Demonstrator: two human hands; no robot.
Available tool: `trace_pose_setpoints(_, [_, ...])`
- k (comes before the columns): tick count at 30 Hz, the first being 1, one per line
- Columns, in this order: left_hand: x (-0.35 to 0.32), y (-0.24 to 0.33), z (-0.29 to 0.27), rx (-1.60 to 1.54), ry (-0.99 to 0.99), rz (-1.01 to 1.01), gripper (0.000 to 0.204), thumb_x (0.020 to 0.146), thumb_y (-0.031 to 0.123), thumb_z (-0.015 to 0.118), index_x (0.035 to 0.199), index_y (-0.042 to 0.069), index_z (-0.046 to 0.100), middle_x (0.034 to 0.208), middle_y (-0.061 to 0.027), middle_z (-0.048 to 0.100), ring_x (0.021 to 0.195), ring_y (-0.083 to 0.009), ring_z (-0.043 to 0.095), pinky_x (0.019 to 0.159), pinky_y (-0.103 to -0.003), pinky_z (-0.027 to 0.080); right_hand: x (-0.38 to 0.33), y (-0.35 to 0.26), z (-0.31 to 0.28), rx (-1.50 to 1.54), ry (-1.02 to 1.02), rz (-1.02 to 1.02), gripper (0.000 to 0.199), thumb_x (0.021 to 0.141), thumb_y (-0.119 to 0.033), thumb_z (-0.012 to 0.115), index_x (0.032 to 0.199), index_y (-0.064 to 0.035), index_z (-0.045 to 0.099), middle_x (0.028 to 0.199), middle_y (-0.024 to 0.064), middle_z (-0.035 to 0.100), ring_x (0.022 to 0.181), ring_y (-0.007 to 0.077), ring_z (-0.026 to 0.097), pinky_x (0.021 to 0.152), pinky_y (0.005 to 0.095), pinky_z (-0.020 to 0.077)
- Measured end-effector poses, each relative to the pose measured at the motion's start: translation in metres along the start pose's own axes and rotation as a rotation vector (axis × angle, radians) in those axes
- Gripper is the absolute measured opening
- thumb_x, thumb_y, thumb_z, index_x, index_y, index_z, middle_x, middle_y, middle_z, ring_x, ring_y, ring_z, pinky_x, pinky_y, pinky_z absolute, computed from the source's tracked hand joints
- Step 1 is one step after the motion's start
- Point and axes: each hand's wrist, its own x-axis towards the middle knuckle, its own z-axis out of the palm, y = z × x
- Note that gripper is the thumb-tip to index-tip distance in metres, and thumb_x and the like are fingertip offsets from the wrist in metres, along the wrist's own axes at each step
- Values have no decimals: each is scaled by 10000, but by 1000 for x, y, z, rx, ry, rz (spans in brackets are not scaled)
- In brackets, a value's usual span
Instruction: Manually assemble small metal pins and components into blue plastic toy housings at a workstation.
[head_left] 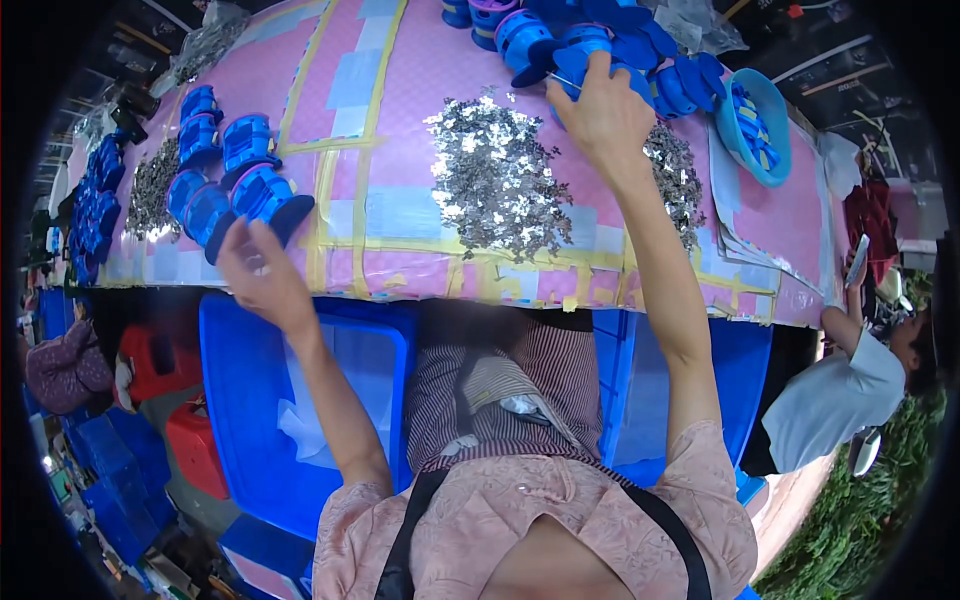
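Note:
My right hand (605, 120) is stretched out to the far side of the table, its fingers around a blue plastic part (577, 62) with a dark flat flap. More round blue plastic parts, some with pink rims, crowd around it. Nearer the front edge, my left hand (262, 272) has its fingers curved and apart, just in front of the dark flap of a blue plastic housing (262, 192). That housing belongs to a short double row. Between my hands lies a heap of small shiny metal pieces (490, 175); my right forearm partly hides a second metal heap (675, 180).
A light blue basket (770, 165) holding blue parts stands at the right. Pink sheeting with yellow tape covers the table (400, 185). Open blue bins (225, 400) flank my lap below its edge. A person (835, 400) is at the right, red stools (200, 450) at the left.

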Motion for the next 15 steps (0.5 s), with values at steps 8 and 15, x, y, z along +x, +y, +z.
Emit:
trace_pose_setpoints(8, [-87, 90, 20, -1677, -1308, -1191, 662, 991, 530, 450, 1305, -52, 463, 1199, -194, 606, 1120, -291, 602, 1010, -443, 466, -104, -12, -30, 658, 331, -422, 503, 693, -110, 808, 1131, -30, 572, 991, 116, 639, 843, 244, 653, 668, 312, 541])
trace_pose_setpoints(15, [-102, 97, 23, -2061, -1298, -1544, 832, 871, 554, 617, 1393, -44, 366, 1272, -293, 545, 1114, -403, 607, 1001, -519, 464, -157, 3, -74, 838, -250, -363, 549, 831, -8, 662, 1360, -93, 541, 1136, 144, 469, 915, 242, 527, 745, 334, 482])
